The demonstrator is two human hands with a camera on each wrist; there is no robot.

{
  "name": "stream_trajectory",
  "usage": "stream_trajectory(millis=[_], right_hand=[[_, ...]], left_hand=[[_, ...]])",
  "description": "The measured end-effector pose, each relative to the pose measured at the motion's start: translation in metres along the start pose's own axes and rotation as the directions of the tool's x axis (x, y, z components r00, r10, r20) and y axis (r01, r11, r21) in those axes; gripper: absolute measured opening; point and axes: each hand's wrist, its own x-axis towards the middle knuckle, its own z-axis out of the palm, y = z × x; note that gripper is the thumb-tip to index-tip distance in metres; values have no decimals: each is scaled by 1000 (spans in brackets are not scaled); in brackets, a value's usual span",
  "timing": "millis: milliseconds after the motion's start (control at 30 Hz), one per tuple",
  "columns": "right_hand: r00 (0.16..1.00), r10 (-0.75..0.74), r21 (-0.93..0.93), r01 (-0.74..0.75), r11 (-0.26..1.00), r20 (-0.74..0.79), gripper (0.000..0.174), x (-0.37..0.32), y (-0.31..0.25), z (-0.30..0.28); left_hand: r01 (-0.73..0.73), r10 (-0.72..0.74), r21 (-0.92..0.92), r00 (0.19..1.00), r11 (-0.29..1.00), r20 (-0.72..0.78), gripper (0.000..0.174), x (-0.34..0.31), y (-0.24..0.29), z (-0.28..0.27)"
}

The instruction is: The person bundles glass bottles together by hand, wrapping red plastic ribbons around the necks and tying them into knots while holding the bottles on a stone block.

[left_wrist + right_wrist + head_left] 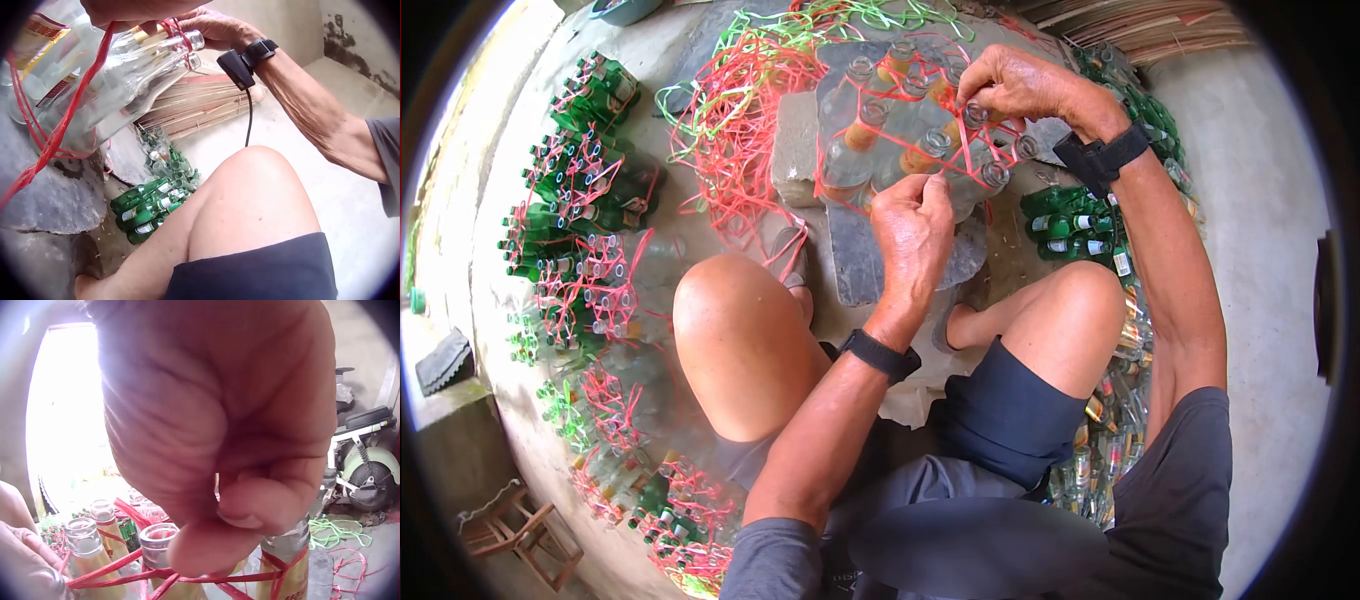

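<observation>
A cluster of clear glass bottles (935, 146) stands upright on a dark stone slab (862, 272) in front of the person. Red plastic strap (69, 109) runs around the cluster and between the bottle necks. On the near side, the left hand (912, 225) pinches the strap with curled fingers. Over the far right necks is the right hand (1030, 85), its thumb and fingers drawn together on strap. Close up in the right wrist view, its fingertips (206, 550) meet the red strap beside a bottle mouth (157, 534); the palm hides part of the cluster.
Loose red and green strap (740, 120) lies heaped left of a concrete block (794, 150). Strapped green bottles (600, 95) line the left side. More green bottles (1068, 225) lie at right, near a stick bundle (1145, 22). A scooter (369, 469) stands behind.
</observation>
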Motion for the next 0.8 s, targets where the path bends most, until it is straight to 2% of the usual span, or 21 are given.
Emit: stream_trajectory(millis=[133,167,200,233,300,367,433,467,633,800], right_hand=[[999,-5,8,5,1000,-49,23,-4,9,10],[956,-183,-151,151,977,-230,21,-8,12,17],[852,-374,-329,257,909,-367,20,-12,11,22],[851,-376,-327,261,908,-366,20,-18,4,29],[760,-285,-303,122,945,-584,16,-38,-11,45],[752,-263,-293,97,951,-605,15,-57,-32,60],[874,-66,-29,60,998,-481,17,-69,-46,73],[864,-122,-113,75,991,-489,22,-70,-41,81],[848,-77,-63,51,997,-525,23,-67,-36,97],[795,-62,-35,52,998,-603,20,-67,-38,101]], left_hand=[[-22,22,58,1000,998,10,28,-1,1,-5],[-32,31,79,999,996,4,28,-2,2,-5],[-40,41,100,999,994,-5,28,-1,2,-6],[-40,41,103,999,994,-8,28,-1,1,-7],[-23,22,59,1000,998,17,31,-1,-1,-7],[-44,44,83,999,996,9,29,0,2,-7],[-64,64,110,998,992,4,27,-1,4,-8],[-71,70,106,997,992,17,26,0,5,-9],[-117,115,108,993,987,25,26,3,2,-13],[-44,40,68,997,997,61,25,3,11,-21]])
